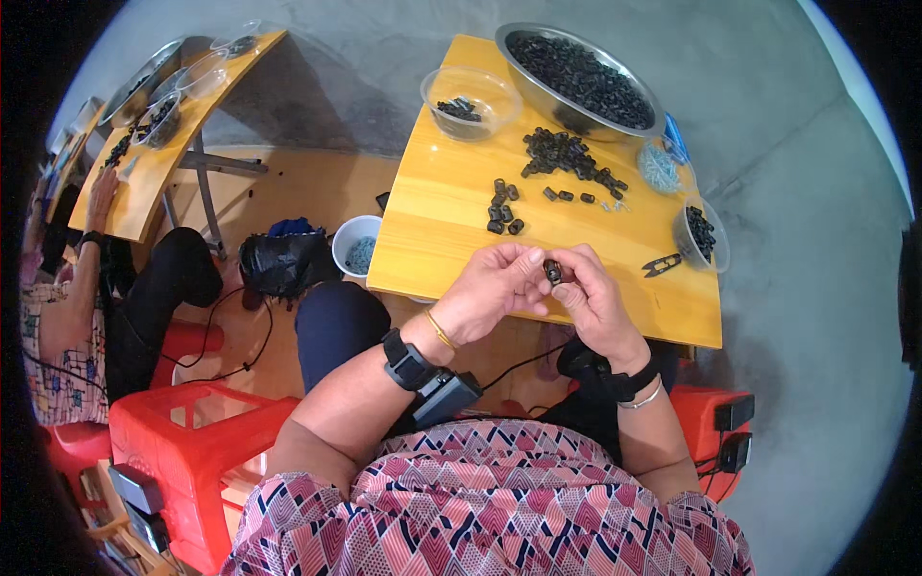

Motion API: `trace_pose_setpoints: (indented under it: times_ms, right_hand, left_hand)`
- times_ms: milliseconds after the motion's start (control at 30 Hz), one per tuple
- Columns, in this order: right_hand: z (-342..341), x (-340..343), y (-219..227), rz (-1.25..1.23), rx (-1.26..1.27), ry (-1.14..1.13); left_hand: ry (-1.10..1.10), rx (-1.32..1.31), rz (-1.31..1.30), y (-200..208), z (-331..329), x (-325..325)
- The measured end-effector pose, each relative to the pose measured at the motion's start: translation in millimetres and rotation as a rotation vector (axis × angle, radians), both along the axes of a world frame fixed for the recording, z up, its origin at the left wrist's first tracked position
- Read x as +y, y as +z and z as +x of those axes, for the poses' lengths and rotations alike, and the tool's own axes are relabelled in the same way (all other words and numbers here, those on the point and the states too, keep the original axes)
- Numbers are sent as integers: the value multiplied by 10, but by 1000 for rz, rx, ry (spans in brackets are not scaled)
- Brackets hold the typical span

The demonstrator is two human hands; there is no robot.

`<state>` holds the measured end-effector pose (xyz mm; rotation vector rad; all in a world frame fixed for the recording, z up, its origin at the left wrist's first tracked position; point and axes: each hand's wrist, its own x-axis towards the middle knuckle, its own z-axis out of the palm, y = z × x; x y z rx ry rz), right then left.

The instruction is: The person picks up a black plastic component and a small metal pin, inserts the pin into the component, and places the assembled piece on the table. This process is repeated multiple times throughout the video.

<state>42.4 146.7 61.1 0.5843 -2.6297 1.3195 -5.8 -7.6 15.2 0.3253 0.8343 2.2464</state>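
Note:
Just above the near edge of the yellow wooden table (432,240), my two hands meet around a small black plastic piece (552,272), rounded and with an opening. My left hand (492,291) pinches it from the left with thumb and fingertips. On the other side, the thumb and fingers of my right hand (600,305) close on it too. Beyond my hands lies a short cluster of similar black pieces (501,207). A larger heap of them (562,156) spreads farther back. A few tiny pale pins (616,205) lie to the right of the heap.
At the back stands a metal bowl (656,123) full of black parts. Clear tubs (437,115) flank it. Black thread snips (663,265) lie by the right-hand tub (720,259). A white bucket (341,240) is left of the table. Another person's hand (101,197) rests at a second table.

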Motion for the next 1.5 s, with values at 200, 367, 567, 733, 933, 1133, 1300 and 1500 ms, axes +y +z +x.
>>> trace_pose_setpoints:
  times_ms: [200, 367, 567, 733, 933, 1133, 1300, 1500]
  right_hand:
    - [26, -69, 61, 39, 80, 60]
    - [60, -129, 23, 105, 196, 35]
    - [68, -145, -52, 143, 218, -1]
    - [80, -164, -90, 110, 211, -42]
    - [98, -159, -95, 88, 199, -45]
    - [60, -114, -116, 134, 168, -34]
    - [-4, -28, -114, -5, 66, 12]
    - [17, 48, -67, -165, 27, -63]
  left_hand:
    - [-221, -116, 81, 0, 38, -29]
    - [-225, -210, 115, -2, 78, -12]
    - [-201, -201, 93, -9, 104, 16]
    - [-75, -174, 46, -44, 156, 85]
    - [-86, -113, 19, -36, 149, 65]
    - [-86, -135, -2, 5, 163, 80]
    - [-139, -200, 47, 25, 105, 17]
    - [-81, -241, 56, 52, 95, 35]
